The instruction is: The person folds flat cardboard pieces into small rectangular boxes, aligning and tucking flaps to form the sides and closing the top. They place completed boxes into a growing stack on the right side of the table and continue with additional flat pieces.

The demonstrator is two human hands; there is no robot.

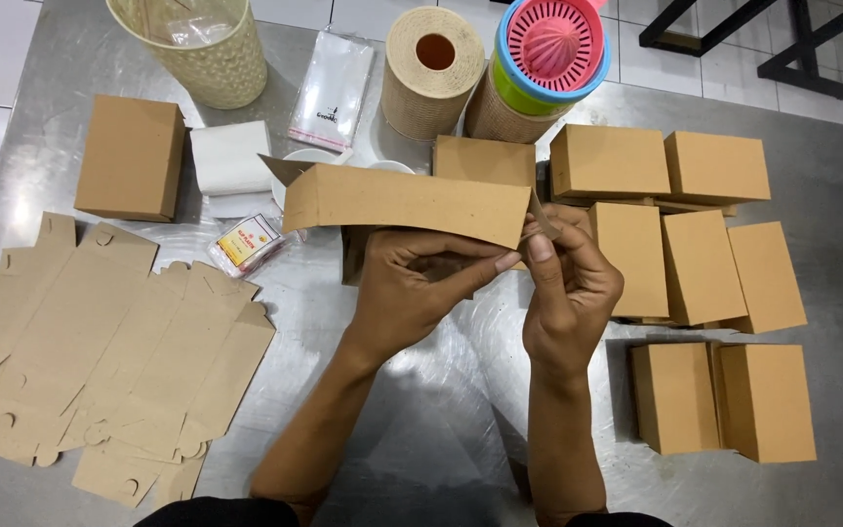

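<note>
Both hands grip a brown cardboard box blank [412, 200] above the steel table [441, 410]; the left hand [412, 283] clasps it from beneath, the right hand [568, 283] pinches its right end flap; flat blanks [100, 351] lie stacked to the left; folded boxes [704, 263] stand grouped to the right.

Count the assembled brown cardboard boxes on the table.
9 closed brown cardboard boxes: one far left, one behind the hands, five in the right cluster, two at lower right. More may be hidden.
</note>
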